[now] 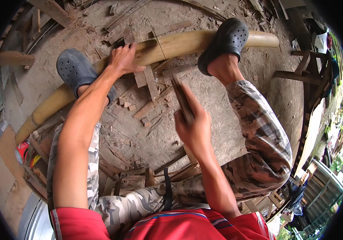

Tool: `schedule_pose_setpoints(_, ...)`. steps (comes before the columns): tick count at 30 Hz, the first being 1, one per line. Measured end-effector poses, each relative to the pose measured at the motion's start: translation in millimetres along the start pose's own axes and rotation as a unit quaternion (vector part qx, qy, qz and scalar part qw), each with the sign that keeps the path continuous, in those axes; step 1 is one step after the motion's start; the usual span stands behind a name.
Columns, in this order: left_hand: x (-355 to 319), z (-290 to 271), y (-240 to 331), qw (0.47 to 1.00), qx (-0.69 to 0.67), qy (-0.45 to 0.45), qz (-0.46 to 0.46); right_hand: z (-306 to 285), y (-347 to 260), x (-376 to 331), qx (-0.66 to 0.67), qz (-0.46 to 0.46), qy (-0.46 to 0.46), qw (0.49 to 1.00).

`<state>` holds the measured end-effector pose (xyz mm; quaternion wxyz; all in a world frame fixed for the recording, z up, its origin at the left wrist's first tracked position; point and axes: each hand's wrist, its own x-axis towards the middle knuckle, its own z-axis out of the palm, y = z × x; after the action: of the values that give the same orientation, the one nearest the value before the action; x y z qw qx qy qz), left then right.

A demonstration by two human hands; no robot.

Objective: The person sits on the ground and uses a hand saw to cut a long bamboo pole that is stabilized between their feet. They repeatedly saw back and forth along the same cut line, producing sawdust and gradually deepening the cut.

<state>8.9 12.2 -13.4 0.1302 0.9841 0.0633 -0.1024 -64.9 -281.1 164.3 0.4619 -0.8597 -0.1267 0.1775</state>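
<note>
A thick yellow-brown bamboo pole (pixel 183 43) lies across the ground in front of me, curved by the lens. My left hand (pixel 123 59) grips it from above, fingers over its far side and thumb toward the right. Just right of that hand, a thin dark line crosses the pole. My right hand (pixel 194 124) is closed around a dark brown, flat, narrow tool (pixel 182 98), held in the air on the near side of the pole. Motion blur hides its exact kind. Dark grey clogs, the left (pixel 75 70) and right (pixel 229 38), press on the pole.
Wooden offcuts (pixel 151 82) lie under and beside the pole, with small wood blocks (pixel 127 105) scattered on the dirt ground. A wooden frame (pixel 303 76) stands at the right. Planks and beams (pixel 15 60) lie at the far left.
</note>
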Motion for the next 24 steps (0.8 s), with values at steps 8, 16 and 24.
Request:
schedule_pose_setpoints(8, 3.7, -10.4, 39.0, 1.000, 0.017, 0.003, 0.017, 18.7, 24.5, 92.0, 0.012, -0.041, 0.072, 0.997)
schedule_pose_setpoints(16, 10.0, -21.8, 12.9, 0.999, 0.008, -0.040, 0.001, -39.8, 3.3, -44.1, 0.021, 0.002, -0.011, 1.000)
schedule_pose_setpoints(24, 2.3, -16.7, 12.9, 0.999, 0.004, 0.033, 0.036, 11.0, -5.8, 65.8, -0.029, 0.015, -0.014, 0.999)
